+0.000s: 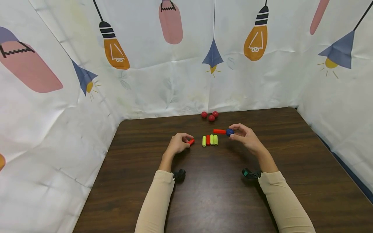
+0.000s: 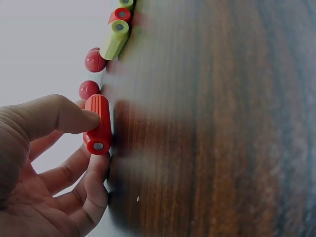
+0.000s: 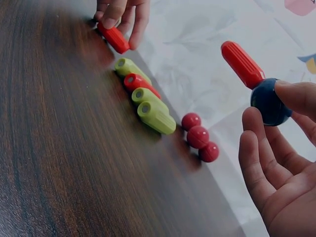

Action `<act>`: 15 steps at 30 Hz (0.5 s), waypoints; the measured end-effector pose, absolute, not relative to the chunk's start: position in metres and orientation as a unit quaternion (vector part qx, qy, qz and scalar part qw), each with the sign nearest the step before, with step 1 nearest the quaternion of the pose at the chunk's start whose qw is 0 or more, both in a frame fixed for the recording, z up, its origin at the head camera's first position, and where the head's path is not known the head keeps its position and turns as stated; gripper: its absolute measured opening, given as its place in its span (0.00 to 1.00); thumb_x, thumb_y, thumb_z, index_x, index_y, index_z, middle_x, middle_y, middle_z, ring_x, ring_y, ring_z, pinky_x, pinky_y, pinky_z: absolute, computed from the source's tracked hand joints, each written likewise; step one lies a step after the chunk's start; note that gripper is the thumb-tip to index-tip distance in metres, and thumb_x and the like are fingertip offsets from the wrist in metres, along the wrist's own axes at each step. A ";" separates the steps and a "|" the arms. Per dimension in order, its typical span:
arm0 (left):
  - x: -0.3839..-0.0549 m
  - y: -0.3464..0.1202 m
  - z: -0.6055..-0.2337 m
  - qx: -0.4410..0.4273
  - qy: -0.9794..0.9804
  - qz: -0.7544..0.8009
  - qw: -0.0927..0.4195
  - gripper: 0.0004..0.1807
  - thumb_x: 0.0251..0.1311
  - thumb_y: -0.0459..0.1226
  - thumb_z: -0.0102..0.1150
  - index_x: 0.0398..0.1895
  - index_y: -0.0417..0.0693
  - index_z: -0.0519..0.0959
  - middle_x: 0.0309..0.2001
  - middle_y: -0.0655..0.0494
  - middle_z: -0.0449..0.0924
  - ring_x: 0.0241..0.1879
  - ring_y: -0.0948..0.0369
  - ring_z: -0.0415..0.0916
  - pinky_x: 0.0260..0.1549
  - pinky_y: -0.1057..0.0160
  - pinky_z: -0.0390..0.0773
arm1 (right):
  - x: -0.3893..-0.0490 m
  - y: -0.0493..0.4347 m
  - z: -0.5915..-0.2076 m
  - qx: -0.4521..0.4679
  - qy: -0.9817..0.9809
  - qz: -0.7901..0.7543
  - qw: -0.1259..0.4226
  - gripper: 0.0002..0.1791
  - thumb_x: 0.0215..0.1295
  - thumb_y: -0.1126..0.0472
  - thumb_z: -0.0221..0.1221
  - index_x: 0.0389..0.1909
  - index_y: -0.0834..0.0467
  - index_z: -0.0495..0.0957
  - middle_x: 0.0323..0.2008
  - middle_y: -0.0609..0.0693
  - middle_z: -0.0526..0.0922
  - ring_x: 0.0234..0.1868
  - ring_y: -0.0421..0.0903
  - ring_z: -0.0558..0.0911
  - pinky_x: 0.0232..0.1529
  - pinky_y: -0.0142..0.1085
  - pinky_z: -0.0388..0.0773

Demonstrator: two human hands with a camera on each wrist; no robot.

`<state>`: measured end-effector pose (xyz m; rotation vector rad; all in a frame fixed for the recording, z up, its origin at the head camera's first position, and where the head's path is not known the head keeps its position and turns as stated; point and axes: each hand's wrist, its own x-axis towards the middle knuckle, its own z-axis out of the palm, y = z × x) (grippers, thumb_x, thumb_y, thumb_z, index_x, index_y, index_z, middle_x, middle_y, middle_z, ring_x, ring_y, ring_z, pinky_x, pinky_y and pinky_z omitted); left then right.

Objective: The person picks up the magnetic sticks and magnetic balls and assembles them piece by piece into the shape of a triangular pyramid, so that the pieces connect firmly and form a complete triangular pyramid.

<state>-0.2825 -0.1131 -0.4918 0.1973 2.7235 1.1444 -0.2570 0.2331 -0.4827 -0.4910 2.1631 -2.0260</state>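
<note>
Between thumb and fingers, my left hand [image 1: 178, 143] pinches a red magnetic rod [image 2: 98, 123] just at the tabletop; a round metal spot shows on its end. My right hand [image 1: 244, 136] holds a dark blue ball [image 3: 269, 102] by thumb and fingertips, raised off the table. Attached to that ball is another red rod [image 3: 243, 64], which points left in the head view. Between the hands lies a row of short rods: a yellow-green rod [image 1: 204, 141] at the left, a red rod [image 1: 208, 140] beside it, then two more yellow-green rods [image 1: 215, 140].
Three red balls [image 1: 211, 118] sit together near the back edge of the dark wooden table [image 1: 131, 194]. Behind it hangs a white curtain [image 1: 186, 81] printed with lamps and bulbs. Each wrist wears a black camera band, such as the right band [image 1: 251, 173].
</note>
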 end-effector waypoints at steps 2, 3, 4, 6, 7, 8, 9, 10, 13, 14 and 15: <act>-0.282 -0.112 -0.490 0.066 0.917 0.381 0.093 0.19 0.57 0.29 0.69 0.50 0.58 0.88 0.36 0.54 0.83 0.34 0.56 0.74 0.29 0.64 0.72 | -0.256 0.234 -0.482 -0.160 0.719 -0.672 0.070 0.23 0.71 0.66 0.62 0.64 0.68 0.70 0.53 0.48 0.76 0.46 0.42 0.86 0.51 0.32 0.84; -0.283 -0.111 -0.490 0.067 0.918 0.379 0.096 0.19 0.57 0.29 0.69 0.50 0.58 0.88 0.37 0.54 0.83 0.34 0.56 0.74 0.29 0.64 0.72 | -0.256 0.234 -0.482 -0.159 0.720 -0.672 0.070 0.23 0.71 0.66 0.62 0.64 0.68 0.70 0.53 0.48 0.76 0.46 0.42 0.86 0.52 0.33 0.84; -0.283 -0.111 -0.489 0.068 0.918 0.378 0.099 0.19 0.58 0.30 0.68 0.50 0.58 0.88 0.37 0.54 0.83 0.34 0.56 0.74 0.29 0.64 0.72 | -0.256 0.234 -0.482 -0.158 0.720 -0.672 0.070 0.24 0.71 0.66 0.62 0.64 0.67 0.70 0.53 0.48 0.76 0.46 0.43 0.86 0.52 0.33 0.84; -0.283 -0.110 -0.488 0.072 0.918 0.376 0.105 0.19 0.58 0.30 0.68 0.51 0.58 0.87 0.37 0.53 0.82 0.32 0.56 0.74 0.29 0.64 0.73 | -0.256 0.235 -0.481 -0.157 0.719 -0.673 0.070 0.23 0.71 0.66 0.62 0.64 0.67 0.70 0.53 0.48 0.76 0.46 0.44 0.86 0.52 0.35 0.84; -0.284 -0.110 -0.487 0.074 0.917 0.376 0.109 0.19 0.59 0.30 0.68 0.52 0.58 0.87 0.37 0.53 0.81 0.32 0.56 0.75 0.29 0.64 0.73 | -0.256 0.235 -0.481 -0.156 0.720 -0.673 0.070 0.23 0.71 0.66 0.63 0.63 0.67 0.70 0.53 0.48 0.76 0.47 0.45 0.86 0.52 0.35 0.84; -0.285 -0.110 -0.487 0.077 0.917 0.375 0.113 0.19 0.59 0.31 0.68 0.52 0.57 0.87 0.37 0.53 0.81 0.31 0.56 0.75 0.28 0.64 0.74 | -0.256 0.235 -0.481 -0.156 0.720 -0.673 0.070 0.23 0.71 0.66 0.63 0.63 0.67 0.70 0.53 0.48 0.77 0.47 0.45 0.86 0.52 0.35 0.84; -0.286 -0.109 -0.486 0.081 0.916 0.375 0.117 0.18 0.60 0.32 0.68 0.53 0.57 0.86 0.37 0.52 0.81 0.30 0.56 0.75 0.28 0.63 0.74 | -0.257 0.235 -0.481 -0.155 0.720 -0.672 0.070 0.23 0.71 0.65 0.63 0.63 0.67 0.70 0.53 0.48 0.77 0.47 0.45 0.86 0.52 0.36 0.84; -0.287 -0.108 -0.486 0.084 0.916 0.373 0.119 0.18 0.60 0.33 0.68 0.54 0.56 0.86 0.38 0.52 0.81 0.30 0.56 0.75 0.28 0.63 0.75 | -0.257 0.235 -0.481 -0.155 0.721 -0.672 0.070 0.23 0.71 0.65 0.63 0.63 0.66 0.70 0.53 0.48 0.77 0.47 0.45 0.86 0.53 0.36 0.84; -0.294 -0.105 -0.483 0.096 0.918 0.368 0.116 0.18 0.61 0.35 0.69 0.55 0.55 0.85 0.38 0.52 0.81 0.32 0.56 0.76 0.31 0.62 0.75 | -0.257 0.236 -0.481 -0.155 0.721 -0.672 0.069 0.23 0.71 0.65 0.63 0.63 0.66 0.71 0.53 0.48 0.77 0.46 0.43 0.86 0.52 0.35 0.84; -0.298 -0.103 -0.481 0.101 0.918 0.366 0.112 0.18 0.62 0.36 0.69 0.56 0.55 0.85 0.38 0.51 0.82 0.33 0.56 0.76 0.32 0.62 0.75 | -0.257 0.236 -0.481 -0.156 0.721 -0.672 0.068 0.23 0.71 0.65 0.63 0.63 0.66 0.71 0.53 0.48 0.77 0.45 0.42 0.86 0.52 0.35 0.84; -0.302 -0.101 -0.480 0.105 0.918 0.366 0.107 0.19 0.62 0.36 0.69 0.57 0.54 0.85 0.39 0.51 0.82 0.34 0.56 0.77 0.33 0.61 0.75 | -0.257 0.236 -0.481 -0.156 0.721 -0.672 0.067 0.23 0.71 0.65 0.63 0.63 0.66 0.71 0.52 0.48 0.77 0.45 0.41 0.86 0.52 0.34 0.84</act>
